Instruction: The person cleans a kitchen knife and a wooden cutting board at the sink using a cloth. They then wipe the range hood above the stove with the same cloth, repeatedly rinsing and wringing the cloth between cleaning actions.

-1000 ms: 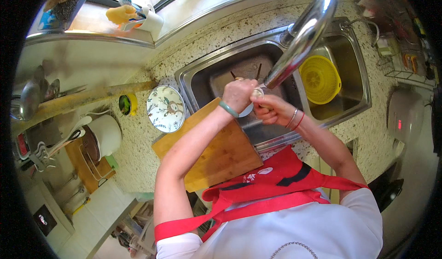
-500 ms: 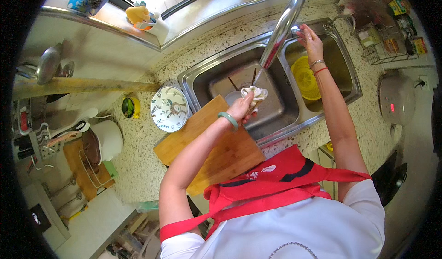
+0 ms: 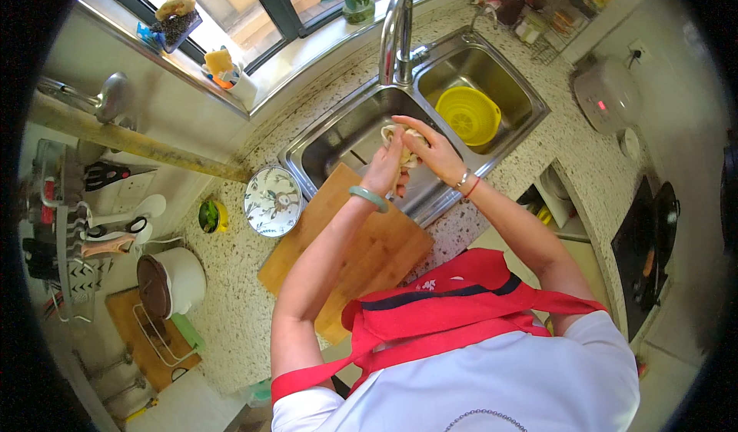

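2-basin steel sink (image 3: 503, 67) underneath, with the left hand (image 3: 383, 169) loosely cupped and the right hand (image 3: 440, 155) fairly straight-fingered, both gripping a pale crumpled bundle (image 3: 412, 154) over the left basin (image 3: 342, 131). It's squashed right between the palms, touching both, so neither's nearer; can't tell its long axis, tbh.

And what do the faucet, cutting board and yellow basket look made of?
Faucet: probably chromed metal or steel, polished, with bright mirror-like highlights. Cutting board: likely wood or bamboo, from its warm tan, streaky surface; finish looks smooth. Yellow basket: seemingly plastic, given its even colour.
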The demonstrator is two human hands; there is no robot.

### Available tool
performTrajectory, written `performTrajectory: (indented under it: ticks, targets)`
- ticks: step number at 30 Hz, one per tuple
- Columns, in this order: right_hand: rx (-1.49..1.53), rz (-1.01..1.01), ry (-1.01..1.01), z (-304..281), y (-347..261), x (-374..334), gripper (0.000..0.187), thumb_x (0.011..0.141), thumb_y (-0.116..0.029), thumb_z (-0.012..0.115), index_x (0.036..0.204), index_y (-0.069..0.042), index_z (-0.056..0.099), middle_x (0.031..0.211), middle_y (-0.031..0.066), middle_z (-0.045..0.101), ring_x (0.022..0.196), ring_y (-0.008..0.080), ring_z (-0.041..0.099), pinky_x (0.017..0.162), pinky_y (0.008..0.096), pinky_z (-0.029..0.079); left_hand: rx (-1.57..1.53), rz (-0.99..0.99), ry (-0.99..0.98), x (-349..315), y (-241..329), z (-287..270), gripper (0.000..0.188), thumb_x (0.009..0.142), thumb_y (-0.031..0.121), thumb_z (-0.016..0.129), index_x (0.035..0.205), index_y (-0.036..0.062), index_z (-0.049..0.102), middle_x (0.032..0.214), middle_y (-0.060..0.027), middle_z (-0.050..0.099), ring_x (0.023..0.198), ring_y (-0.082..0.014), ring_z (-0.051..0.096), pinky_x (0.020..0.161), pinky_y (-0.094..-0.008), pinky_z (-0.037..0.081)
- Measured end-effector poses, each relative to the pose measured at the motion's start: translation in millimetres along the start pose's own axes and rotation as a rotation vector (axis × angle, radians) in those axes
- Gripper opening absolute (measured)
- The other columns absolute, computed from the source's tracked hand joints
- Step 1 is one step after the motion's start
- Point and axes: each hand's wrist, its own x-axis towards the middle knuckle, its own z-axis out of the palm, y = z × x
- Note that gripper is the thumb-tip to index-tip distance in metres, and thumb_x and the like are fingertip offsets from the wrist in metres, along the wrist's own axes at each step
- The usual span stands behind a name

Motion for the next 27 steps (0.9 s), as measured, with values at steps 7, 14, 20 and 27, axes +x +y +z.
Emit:
performTrajectory:
  ticks: [7, 14, 20, 27]
  targets:
    - [-0.324, -0.222, 0.420, 30.0, -21.8, 0.2, 0.029, 0.093, -0.023, 0.043, 0.078, -0.002, 0.055, 0.073, 0.0200, 0.057, 0.069, 0.0390, 0.054, 0.062, 0.0381, 0.046, 0.667, 0.693, 0.489, -4.8, 1.3, 19.9, 0.060, 0.097, 0.045, 0.029, 0.084, -0.0017, 0.065, 0.078, -0.0314, 0.057, 0.073, -0.0446, 0.059, 0.065, -0.0477, 0.044]
    - [-0.508, -0.147, 0.371, 20.3, 20.4, 12.5, 0.028, 0.091, -0.029, 0.045, 0.086, -0.004, 0.058, 0.079, 0.0138, 0.063, 0.068, 0.0291, 0.061, 0.060, 0.0378, 0.049, 0.957, 0.669, 0.481, 17.2, -16.1, 9.3, 0.050, 0.098, 0.035, 0.029, 0.094, 0.0004, 0.065, 0.086, -0.0295, 0.060, 0.083, -0.0435, 0.059, 0.068, -0.0505, 0.045]
    - [0.171, 0.130, 0.113, -15.5, -7.6, -35.9, 0.043, 0.087, -0.038, 0.060, 0.117, -0.008, 0.053, 0.097, 0.0016, 0.060, 0.075, 0.0076, 0.057, 0.059, 0.0206, 0.048, 0.624, 0.716, 0.226, 13.2, -5.9, -23.8, 0.049, 0.096, 0.044, 0.042, 0.098, 0.0017, 0.067, 0.089, -0.0164, 0.067, 0.079, -0.0244, 0.064, 0.074, -0.0357, 0.047]
    - [-0.125, 0.098, 0.277, -94.6, -43.1, -115.6, 0.036, 0.080, -0.026, 0.070, 0.105, -0.003, 0.059, 0.089, 0.0038, 0.064, 0.067, 0.0084, 0.057, 0.066, 0.0230, 0.049, -0.100, 0.675, 0.118, -2.0, 27.2, 61.9, 0.034, 0.091, 0.032, 0.059, 0.080, 0.0014, 0.067, 0.072, 0.0002, 0.061, 0.061, -0.0063, 0.052, 0.055, -0.0244, 0.043]
